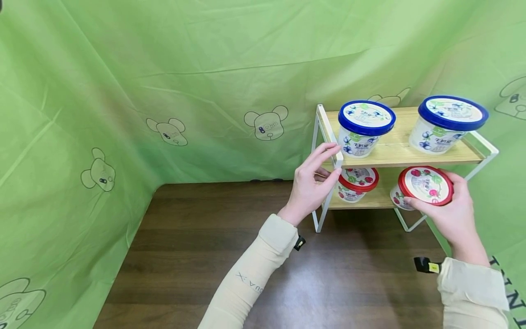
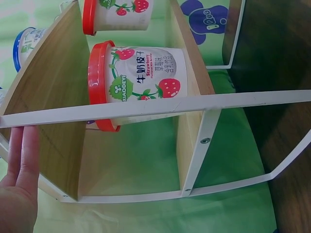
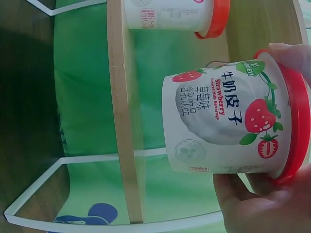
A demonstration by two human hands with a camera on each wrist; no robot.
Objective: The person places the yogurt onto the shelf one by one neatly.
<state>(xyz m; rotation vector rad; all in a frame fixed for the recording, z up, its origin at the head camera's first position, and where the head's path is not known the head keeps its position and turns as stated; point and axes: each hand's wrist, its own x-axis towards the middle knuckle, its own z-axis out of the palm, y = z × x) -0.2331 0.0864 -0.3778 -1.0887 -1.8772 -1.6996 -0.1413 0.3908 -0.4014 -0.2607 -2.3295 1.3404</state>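
My right hand (image 1: 458, 214) grips a strawberry milk beverage tub (image 3: 223, 116) by its sides near the red lid, thumb and fingers on opposite sides. The tub is at the right front of the lower shelf board (image 3: 124, 121), its base apart from the board in the right wrist view. My left hand (image 1: 310, 183) touches the front left corner of the white shelf frame (image 2: 160, 107), its visible fingers straight against the metal. Just beside that hand, a second strawberry tub (image 2: 146, 77) with a red lid stands on the lower board's left side.
Two blueberry tubs with blue lids, one on the left (image 1: 359, 141) and one on the right (image 1: 435, 137), stand on the upper board (image 1: 398, 153). The rack stands on a dark wooden table (image 1: 197, 256). Behind hangs a green curtain (image 1: 197, 91) printed with bear heads.
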